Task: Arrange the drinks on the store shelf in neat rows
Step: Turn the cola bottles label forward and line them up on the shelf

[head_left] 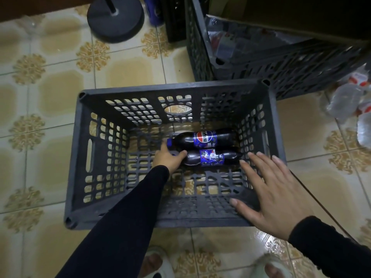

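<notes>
Two dark cola bottles with blue labels lie side by side on the floor of a grey plastic crate. The far bottle has a blue cap pointing left. My left hand reaches down into the crate and grips the neck end of the near bottle. My right hand hovers over the crate's near right corner with fingers spread and straight, holding nothing. No store shelf is in view.
A second grey crate with clear plastic wrap stands behind on the right, under a cardboard box. A round black stand base and a blue can are at the back. Crumpled plastic packaging lies on the tiled floor at right.
</notes>
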Motion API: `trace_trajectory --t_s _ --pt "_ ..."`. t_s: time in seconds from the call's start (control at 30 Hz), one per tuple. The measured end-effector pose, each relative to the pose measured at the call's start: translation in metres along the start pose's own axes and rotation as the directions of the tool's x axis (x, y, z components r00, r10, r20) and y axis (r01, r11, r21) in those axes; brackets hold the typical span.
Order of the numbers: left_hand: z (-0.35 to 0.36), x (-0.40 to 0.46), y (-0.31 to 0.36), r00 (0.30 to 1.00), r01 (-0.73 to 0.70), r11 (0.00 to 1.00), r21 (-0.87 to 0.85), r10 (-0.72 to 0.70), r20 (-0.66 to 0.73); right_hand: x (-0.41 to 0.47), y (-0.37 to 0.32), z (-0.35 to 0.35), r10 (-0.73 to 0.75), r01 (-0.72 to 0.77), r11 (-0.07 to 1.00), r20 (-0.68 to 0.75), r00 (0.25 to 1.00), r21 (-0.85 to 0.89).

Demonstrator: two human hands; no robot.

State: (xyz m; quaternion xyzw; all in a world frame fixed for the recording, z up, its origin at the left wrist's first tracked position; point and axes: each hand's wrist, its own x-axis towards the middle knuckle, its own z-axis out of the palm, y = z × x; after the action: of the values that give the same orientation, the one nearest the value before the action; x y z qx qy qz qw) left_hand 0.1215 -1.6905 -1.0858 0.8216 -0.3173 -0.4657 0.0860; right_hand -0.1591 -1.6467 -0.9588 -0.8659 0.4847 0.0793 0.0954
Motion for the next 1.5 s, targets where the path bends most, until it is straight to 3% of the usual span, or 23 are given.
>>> trace_trajectory --t_s 0.17,0.33,0.57,0.8,0.97,1.2,1.3,1.5 --pt "-0.038 -0.054 0.022 0.978 -0.203 0.964 0.171 0.207 -0.005 0.001 -0.004 -0.02 -0.015 0.013 0.999 0.063 0.998 0.032" --pt "-0.116 -0.142 0.061 0.917 -0.375 0.879 0.294 0.397 -0.02 0.0 -0.026 -0.102 0.028 -0.031 0.983 0.016 0.999 0.183" --pt "-0.288 -0.311 0.147 0.757 -0.533 0.784 0.317 0.61 -0.236 0.008 -0.082 -0.319 0.048 0.009 0.956 -0.186 0.981 0.294" --pt "-0.449 -0.497 0.204 0.624 -0.54 0.716 0.442 0.693 -0.361 -0.016 -0.145 -0.536 -0.121 0.272 0.914 -0.436 0.892 0.302" --pt "-0.508 -0.642 0.204 0.563 -0.443 0.741 0.505 0.668 -0.487 -0.062 -0.183 -0.646 -0.297 0.484 0.837 -0.528 0.795 0.257" --pt "-0.509 -0.87 0.138 0.489 -0.161 0.881 0.444 0.462 -0.74 -0.161 -0.24 -0.731 -0.543 0.751 0.633 -0.584 0.603 0.187" --pt "-0.5 -0.959 0.092 0.403 -0.045 0.933 0.357 0.344 -0.848 -0.206 -0.288 -0.751 -0.632 0.834 0.527 -0.581 0.512 0.163" --pt "-0.449 -1.134 -0.01 0.182 0.156 0.977 0.146 0.117 -0.976 -0.326 -0.398 -0.777 -0.793 0.967 0.232 -0.555 0.252 0.106"
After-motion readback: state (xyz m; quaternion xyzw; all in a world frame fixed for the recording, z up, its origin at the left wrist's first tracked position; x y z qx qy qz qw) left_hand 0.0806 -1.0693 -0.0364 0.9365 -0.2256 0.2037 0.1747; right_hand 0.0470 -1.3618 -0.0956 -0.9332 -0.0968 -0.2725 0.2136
